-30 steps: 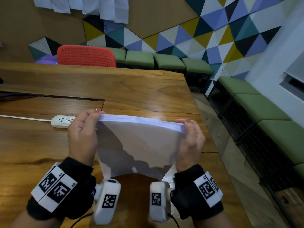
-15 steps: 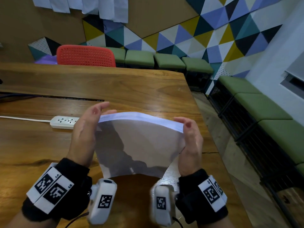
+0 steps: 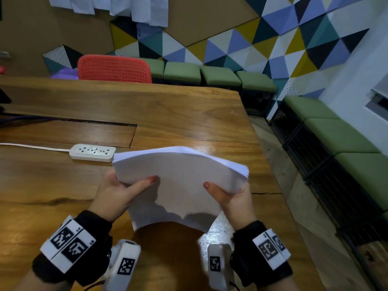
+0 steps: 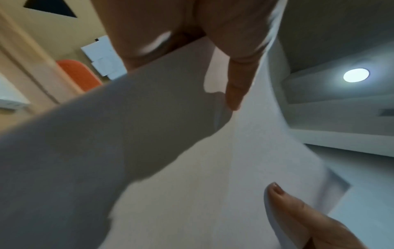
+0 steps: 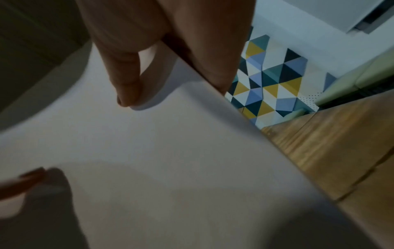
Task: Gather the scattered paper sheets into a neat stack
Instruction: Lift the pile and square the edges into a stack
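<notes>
A stack of white paper sheets (image 3: 180, 181) arches upward above the wooden table (image 3: 168, 114), held between both hands. My left hand (image 3: 123, 190) grips its left side, thumb on top and fingers hidden beneath. My right hand (image 3: 226, 194) grips the right side the same way. The far right corner fans slightly, showing several sheet edges. In the left wrist view the paper (image 4: 192, 151) fills the frame with my left thumb (image 4: 238, 80) lying on it. In the right wrist view the paper (image 5: 170, 160) is pinched under my right thumb (image 5: 125, 80).
A white power strip (image 3: 92, 152) with its cord lies on the table just left of the stack. A red chair (image 3: 114, 69) stands behind the far edge. Green benches (image 3: 336, 131) line the wall at right. The table's right edge runs close to my right hand.
Both hands have slid from the top corners of the upright stack down to its sides. The stack has tipped toward flat and now bows upward in the middle.
</notes>
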